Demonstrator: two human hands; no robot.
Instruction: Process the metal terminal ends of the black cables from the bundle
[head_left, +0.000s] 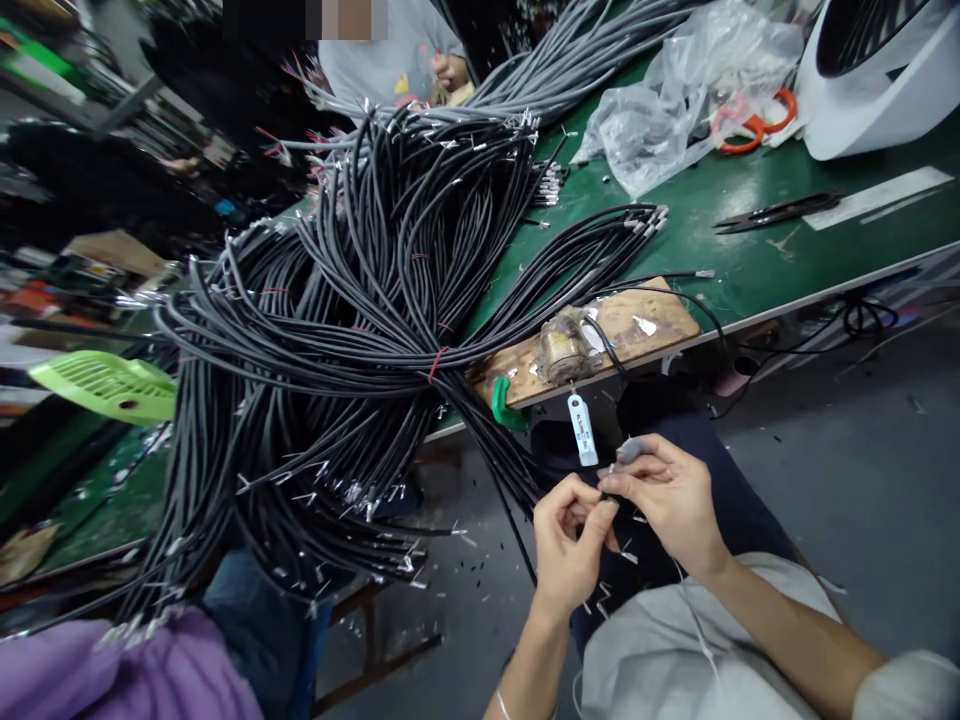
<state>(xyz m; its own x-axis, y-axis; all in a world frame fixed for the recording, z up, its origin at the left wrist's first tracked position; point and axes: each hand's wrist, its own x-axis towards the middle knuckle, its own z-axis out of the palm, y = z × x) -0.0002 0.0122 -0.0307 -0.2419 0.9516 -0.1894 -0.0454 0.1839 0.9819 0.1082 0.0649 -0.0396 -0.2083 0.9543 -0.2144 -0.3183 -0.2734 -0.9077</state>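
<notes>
Over my lap, my left hand (570, 545) is closed in a pinch on what looks like the end of a black cable. My right hand (671, 500) meets it fingertip to fingertip, pinching at the same end; a grey finger cover (634, 447) sits on one of its fingers. The exact bit between the fingers is too small to make out. Black cables (506, 450) run from the tied bundle down toward my left hand. Just above the hands, a light blue tag (581, 430) hangs from the edge of a wooden board (660, 310).
A large heap of black cables (382, 230) lies on the green table (757, 270), with grey cables behind. Orange-handled scissors (754, 130), a plastic bag (645, 120), snips (780, 212) and a white fan (862, 110) are at right. A person in purple (127, 665) sits left; another works opposite.
</notes>
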